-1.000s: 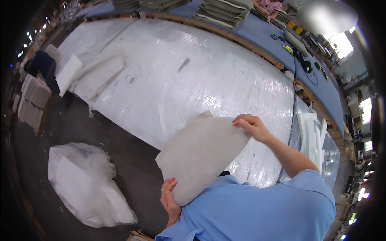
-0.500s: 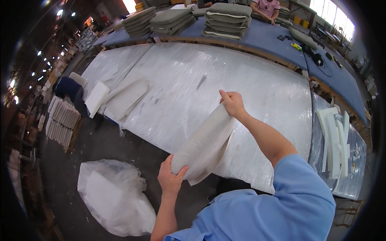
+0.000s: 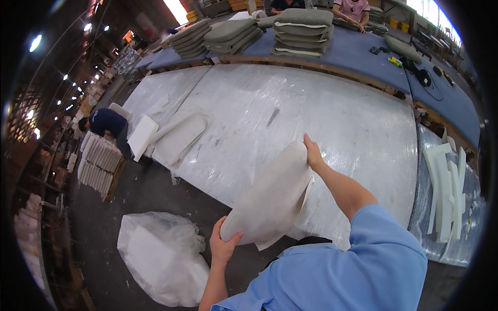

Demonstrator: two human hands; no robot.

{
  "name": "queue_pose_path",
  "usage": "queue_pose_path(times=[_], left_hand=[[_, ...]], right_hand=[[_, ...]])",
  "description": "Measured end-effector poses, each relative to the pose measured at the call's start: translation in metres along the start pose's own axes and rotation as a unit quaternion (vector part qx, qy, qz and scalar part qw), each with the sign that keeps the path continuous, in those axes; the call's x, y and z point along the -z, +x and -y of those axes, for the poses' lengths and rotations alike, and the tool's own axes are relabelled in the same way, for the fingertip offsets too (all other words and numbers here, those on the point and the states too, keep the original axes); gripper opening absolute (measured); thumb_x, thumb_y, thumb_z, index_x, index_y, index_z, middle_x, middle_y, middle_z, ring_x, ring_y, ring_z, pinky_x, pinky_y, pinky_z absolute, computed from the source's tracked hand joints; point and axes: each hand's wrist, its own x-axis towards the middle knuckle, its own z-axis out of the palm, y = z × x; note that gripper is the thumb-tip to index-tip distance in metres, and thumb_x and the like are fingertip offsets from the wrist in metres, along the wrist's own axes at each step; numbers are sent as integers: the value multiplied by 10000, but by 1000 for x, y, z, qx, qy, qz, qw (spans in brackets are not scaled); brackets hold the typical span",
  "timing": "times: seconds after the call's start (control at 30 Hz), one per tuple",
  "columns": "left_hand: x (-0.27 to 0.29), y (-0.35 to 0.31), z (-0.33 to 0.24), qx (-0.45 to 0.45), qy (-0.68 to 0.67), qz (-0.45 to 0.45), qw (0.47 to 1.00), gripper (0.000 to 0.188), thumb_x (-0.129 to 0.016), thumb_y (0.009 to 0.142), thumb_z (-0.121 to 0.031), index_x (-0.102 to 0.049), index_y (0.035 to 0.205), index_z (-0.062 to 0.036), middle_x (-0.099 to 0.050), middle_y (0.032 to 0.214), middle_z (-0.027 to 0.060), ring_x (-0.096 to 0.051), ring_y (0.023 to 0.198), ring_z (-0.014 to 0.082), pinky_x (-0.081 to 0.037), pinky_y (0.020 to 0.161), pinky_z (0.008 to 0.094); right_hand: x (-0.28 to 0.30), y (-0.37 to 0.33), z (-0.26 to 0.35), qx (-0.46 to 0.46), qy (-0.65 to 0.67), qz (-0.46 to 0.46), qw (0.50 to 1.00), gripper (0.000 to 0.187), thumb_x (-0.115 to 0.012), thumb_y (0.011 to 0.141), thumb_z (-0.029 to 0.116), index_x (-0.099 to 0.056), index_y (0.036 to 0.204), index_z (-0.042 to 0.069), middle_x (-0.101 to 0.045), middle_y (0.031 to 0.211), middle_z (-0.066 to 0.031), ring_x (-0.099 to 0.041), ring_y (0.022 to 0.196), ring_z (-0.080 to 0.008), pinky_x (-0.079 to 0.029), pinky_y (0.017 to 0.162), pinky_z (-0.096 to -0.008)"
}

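Between my two hands is an off-white cushion in a fabric cover, tilted over the near edge of a plastic-wrapped table. A loose flap of fabric hangs along its right side. My left hand grips the near left corner, thumb on top and fingers along the outer edge. At the far right end, my right hand holds the rounded corner; some of its fingers are hidden behind the cushion. Flat off-white covers and a white foam pad lie at the table's left.
On the floor at lower left sits a clear plastic bag with white pieces inside. White foam strips lie at right. Stacked grey cushions stand on the blue table behind. A person bends beside piled cushions.
The cushion looks fuller and its top face is turned more toward me. My right hand has shifted from pinching the cover's far end to that end's right side. The person at left has come further into view.
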Motion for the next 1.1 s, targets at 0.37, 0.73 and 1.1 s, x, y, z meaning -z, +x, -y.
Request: queue_pose_path(times=[0.37, 0.73, 1.1], left_hand=[[-72, -25, -60, -63, 140, 131, 980, 841, -866, 797, -175, -446, 1496, 30, -623, 1361, 187, -619, 1228, 257, -484, 1061, 382], [-149, 30, -62, 62, -128, 315, 939, 775, -493, 1069, -185, -43, 1647, 67, -165, 1718, 235, -206, 1583, 307, -187, 1276, 394], [-183, 45, -19, 249, -315, 298, 866, 688, -250, 1142, -509, -137, 1676, -89, -245, 1700, 122, -271, 1553, 257, -240, 1273, 393]], right_hand=[[8, -2, 30, 16, 104, -75, 992, 693, -372, 1093, 613, -661, 1360, 42, -666, 1308, -126, -589, 1235, -236, -433, 1105, -378], [-38, -187, 34, 100, -28, -37, 994, 646, -282, 1148, 363, -138, 1665, 4, -194, 1726, -177, -179, 1595, -288, -145, 1290, -371], [-22, -186, -38, 29, 162, -10, 986, 699, -247, 1145, 438, -54, 1682, 34, -133, 1744, -169, -151, 1603, -257, -150, 1287, -356]])
